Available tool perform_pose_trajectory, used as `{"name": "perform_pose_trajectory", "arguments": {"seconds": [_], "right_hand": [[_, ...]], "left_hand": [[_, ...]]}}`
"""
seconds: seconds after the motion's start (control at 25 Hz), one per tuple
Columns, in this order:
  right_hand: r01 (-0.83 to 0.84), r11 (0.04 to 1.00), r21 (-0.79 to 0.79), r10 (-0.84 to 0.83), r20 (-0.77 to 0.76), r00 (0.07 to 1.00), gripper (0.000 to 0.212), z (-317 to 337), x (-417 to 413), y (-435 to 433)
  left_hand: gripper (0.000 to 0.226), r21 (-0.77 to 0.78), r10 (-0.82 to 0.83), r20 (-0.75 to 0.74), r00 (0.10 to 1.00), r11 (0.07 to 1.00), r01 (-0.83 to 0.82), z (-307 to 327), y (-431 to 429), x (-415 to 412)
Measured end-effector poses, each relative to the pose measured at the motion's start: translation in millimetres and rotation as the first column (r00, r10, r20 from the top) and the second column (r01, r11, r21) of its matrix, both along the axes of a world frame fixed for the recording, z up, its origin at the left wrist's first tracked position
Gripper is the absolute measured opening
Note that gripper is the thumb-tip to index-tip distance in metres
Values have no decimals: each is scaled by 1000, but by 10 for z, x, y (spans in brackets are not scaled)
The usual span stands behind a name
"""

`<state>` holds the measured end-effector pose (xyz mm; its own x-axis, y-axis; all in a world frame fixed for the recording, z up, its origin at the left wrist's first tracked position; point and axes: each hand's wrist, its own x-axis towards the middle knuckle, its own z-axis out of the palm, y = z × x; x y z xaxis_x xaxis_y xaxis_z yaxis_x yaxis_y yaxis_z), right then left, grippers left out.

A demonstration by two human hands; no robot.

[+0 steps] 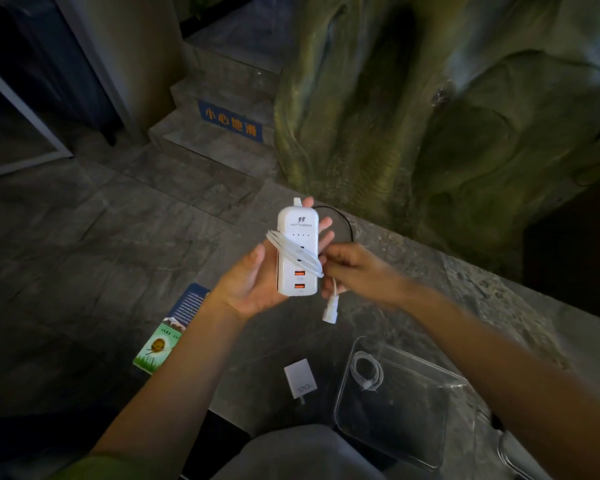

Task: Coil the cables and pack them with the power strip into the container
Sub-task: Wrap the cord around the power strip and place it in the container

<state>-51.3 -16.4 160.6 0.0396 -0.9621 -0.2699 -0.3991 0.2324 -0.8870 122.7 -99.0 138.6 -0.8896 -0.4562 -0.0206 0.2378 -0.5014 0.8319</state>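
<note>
On the stone ledge (257,393), near its front edge, a clear container (342,386) holds a coiled white cable (367,371) in its far left corner. A white adapter (300,381) lies just beside the container's left wall, and a leaflet (168,332) overhangs the ledge's left edge. Above the ledge, the left hand (253,289) cradles the power strip (298,237), fingers curled behind it and thumb along its side. The right hand (357,271) pinches the white cord (293,252) looped across the strip, with the cord's plug (330,308) dangling below. A black cable (347,220) arcs behind.
</note>
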Motion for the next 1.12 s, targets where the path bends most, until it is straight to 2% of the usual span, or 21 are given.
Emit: {"name": "perform_pose_trajectory", "arguments": {"seconds": [0.04, 0.08, 0.12, 0.16, 0.24, 0.36, 0.44, 0.56, 0.64, 0.76, 0.88, 1.12], "right_hand": [[-15, 1000, 9, 15, -20, 1000, 21, 1, -5, 15], [-32, 999, 14, 32, -36, 999, 20, -11, -23, 27], [-42, 999, 22, 44, -63, 997, 18, 2, -43, 38], [-45, 999, 30, 48, -84, 995, 14, 12, -66, 45], [-40, 998, 41, 45, -141, 989, 14, 23, -102, 52], [-67, 997, 40, 75, -260, 963, 17, 23, -133, 63], [-96, 995, 5, 92, -336, 937, 18, 14, -150, 86], [-117, 993, -21, 100, -387, 917, 13, -5, -177, 125], [-85, 995, -49, 59, -397, 916, 19, -19, -176, 147], [55, 986, -154, -101, -310, 945, 25, 26, -137, 188], [133, 961, -241, -189, -227, 956, 23, 88, -73, 230], [259, 898, -355, -271, 16, 962, 23, 74, 62, 333]], "left_hand": [[122, -98, 34, -4, 999, 995, -34, 32, -18, 29], [123, -6, 59, -3, 998, 998, -59, 30, -42, -3], [122, -18, 91, 27, 995, 996, -91, 13, -78, -14], [120, 66, 106, 48, 993, 992, -109, -16, -84, -37], [116, 60, 105, 135, 985, 992, -114, -110, -84, -44], [98, -142, 166, 228, 959, 980, -136, -111, 33, -112], [83, -208, 225, 263, 938, 963, -172, -108, 76, -156], [81, -171, 254, 273, 928, 962, -213, -124, 90, -156], [87, -150, 274, 294, 916, 959, -239, -157, 73, -151], [90, -161, 275, 334, 902, 959, -233, -169, 49, -129], [79, -145, 229, 302, 926, 971, -192, -141, 43, -99], [70, 173, 255, 149, 956, 945, -279, -128, 83, -109]]}}
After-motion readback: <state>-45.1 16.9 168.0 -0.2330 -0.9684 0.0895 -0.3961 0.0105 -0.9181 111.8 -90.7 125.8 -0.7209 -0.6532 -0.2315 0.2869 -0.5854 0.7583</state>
